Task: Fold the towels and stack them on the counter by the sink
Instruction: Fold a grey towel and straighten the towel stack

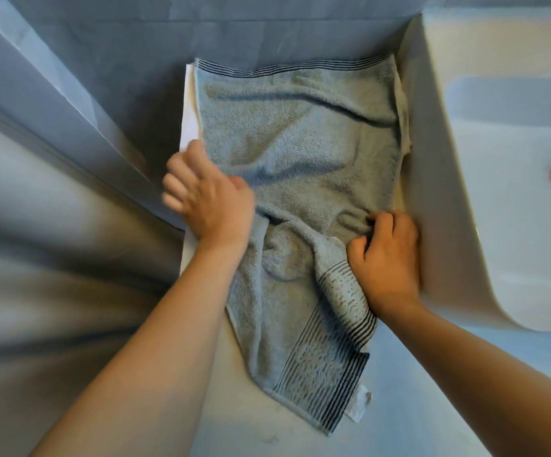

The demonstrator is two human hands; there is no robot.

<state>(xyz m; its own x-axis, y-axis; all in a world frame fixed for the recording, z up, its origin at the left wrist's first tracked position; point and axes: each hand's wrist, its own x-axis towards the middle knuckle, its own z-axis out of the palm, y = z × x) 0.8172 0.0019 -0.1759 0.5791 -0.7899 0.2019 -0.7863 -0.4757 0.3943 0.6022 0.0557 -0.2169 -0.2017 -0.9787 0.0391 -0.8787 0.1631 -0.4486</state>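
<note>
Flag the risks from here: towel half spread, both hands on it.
1. The towel is wrinkled and its near end twisted under the right hand; a fold made now may lock in creases.
2. The near corner lies skewed on the counter, so edges may not line up.
3. The sink lies close on the right; a hard tug could drag the edge into it.

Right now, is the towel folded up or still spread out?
Mostly spread out. The grey towel lies rumpled along the counter, both striped ends showing, near part bunched.
</note>
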